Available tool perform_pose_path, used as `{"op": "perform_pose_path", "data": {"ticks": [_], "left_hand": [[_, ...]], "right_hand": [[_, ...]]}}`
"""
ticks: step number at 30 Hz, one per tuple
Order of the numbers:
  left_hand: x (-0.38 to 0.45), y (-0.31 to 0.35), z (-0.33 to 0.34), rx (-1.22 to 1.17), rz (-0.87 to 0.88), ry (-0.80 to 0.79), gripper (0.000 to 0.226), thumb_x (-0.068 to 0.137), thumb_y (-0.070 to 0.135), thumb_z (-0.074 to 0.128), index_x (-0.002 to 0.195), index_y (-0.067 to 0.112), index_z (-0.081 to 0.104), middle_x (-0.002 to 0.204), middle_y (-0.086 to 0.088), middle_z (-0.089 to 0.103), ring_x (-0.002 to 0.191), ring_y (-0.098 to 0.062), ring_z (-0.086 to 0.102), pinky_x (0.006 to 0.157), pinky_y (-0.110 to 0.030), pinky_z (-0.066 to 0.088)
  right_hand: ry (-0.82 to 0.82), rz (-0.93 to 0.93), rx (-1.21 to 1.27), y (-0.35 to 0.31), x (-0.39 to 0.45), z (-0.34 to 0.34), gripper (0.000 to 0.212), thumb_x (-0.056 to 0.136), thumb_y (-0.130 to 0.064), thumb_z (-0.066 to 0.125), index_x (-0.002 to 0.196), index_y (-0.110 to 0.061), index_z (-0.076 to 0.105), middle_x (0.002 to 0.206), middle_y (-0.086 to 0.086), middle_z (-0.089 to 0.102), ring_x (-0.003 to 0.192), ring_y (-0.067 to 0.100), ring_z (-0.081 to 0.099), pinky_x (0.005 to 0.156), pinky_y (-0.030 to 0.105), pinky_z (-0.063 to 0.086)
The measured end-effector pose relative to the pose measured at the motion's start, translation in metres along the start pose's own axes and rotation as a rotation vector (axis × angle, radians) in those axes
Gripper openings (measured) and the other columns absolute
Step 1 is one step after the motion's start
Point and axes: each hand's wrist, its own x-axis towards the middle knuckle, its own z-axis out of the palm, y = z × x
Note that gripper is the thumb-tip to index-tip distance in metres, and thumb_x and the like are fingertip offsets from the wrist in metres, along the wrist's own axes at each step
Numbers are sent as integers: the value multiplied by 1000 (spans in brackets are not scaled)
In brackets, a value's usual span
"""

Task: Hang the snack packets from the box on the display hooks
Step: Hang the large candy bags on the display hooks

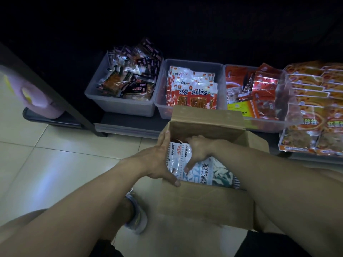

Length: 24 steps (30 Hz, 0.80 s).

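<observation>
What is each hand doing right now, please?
Left hand: holding the white packets in the box.
Right hand: holding the same packets.

Light is dim; the upper part of the view is black and nothing can be made out there. The floor (55, 156) is pale glossy tile with thin grout lines and a soft bluish-white glare patch on the left. A dark low shelf (130, 125) runs along the back at floor level. A dark post (55, 93) slants across the left side down to the shelf's corner. 3 clear plastic bins sit side by side on the shelf: left bin (118, 106), middle bin (163, 108), right bin (263, 125). A pale purple container (37, 97) sits on a dark tray (46, 119) left of the post.
</observation>
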Motion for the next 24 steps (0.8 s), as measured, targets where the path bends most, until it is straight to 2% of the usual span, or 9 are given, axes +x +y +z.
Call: {"op": "perform_pose_path", "data": {"ticks": [2,4,5,7,8,11,15,19,24], "left_hand": [[0,0,1,-15,8,16,184,36,71,94,153,38,-44,174,19,-19,146,-23,48,111,-45,52],[1,-1,2,-31,22,36,184,34,71,94,152,40,-44,174,21,-18,144,-23,50,109,-46,53],[1,-1,3,-36,27,41,184,34,71,94,152,41,-44,174,22,-18,144,-23,51,109,-46,54],[0,-1,4,-40,31,47,184,33,72,93,152,41,-44,173,22,-22,144,-23,50,109,-45,54],[0,-1,4,-35,25,44,184,33,74,91,152,40,-44,173,21,-25,145,-23,49,109,-45,53],[-2,0,4,-17,2,21,184,32,77,88,153,36,-45,171,16,-34,151,-23,43,113,-44,50],[-4,2,3,-11,14,26,182,32,78,87,153,38,-44,174,16,-25,149,-24,46,111,-46,52],[-8,6,0,-5,10,23,179,42,70,93,155,36,-42,174,15,-25,150,-25,43,114,-46,49],[-17,13,-9,2,14,0,164,65,55,96,159,30,-37,177,9,-19,153,-23,37,120,-39,43]], "right_hand": [[-44,-3,-26,4,5,0,117,34,-88,82,137,-36,58,138,-4,58,133,26,49,116,47,41],[-63,-24,-18,4,3,-1,110,37,-87,81,133,-37,63,137,-4,59,129,23,52,114,44,44],[-81,-31,16,3,-1,-1,98,45,-80,86,130,-36,65,136,-5,63,124,21,57,111,43,48],[-127,-21,126,1,-7,-3,68,65,-52,95,121,-29,65,127,-5,70,110,17,68,101,38,56],[-133,-18,166,1,-8,-4,62,70,-43,96,118,-27,60,124,-6,71,106,17,69,98,36,58],[-116,-53,194,-2,-14,-11,64,71,-38,96,116,-27,53,121,-6,69,107,18,69,90,31,57],[-143,-107,224,-1,-24,-21,46,73,-34,96,95,-32,56,105,-14,68,98,11,68,76,23,54],[-182,-134,228,8,-38,-25,44,71,-31,97,109,-28,75,110,-12,78,103,14,75,93,29,60],[-48,-210,375,23,-56,-18,46,73,-20,96,112,-20,72,109,-7,80,97,9,77,87,31,62]]}}
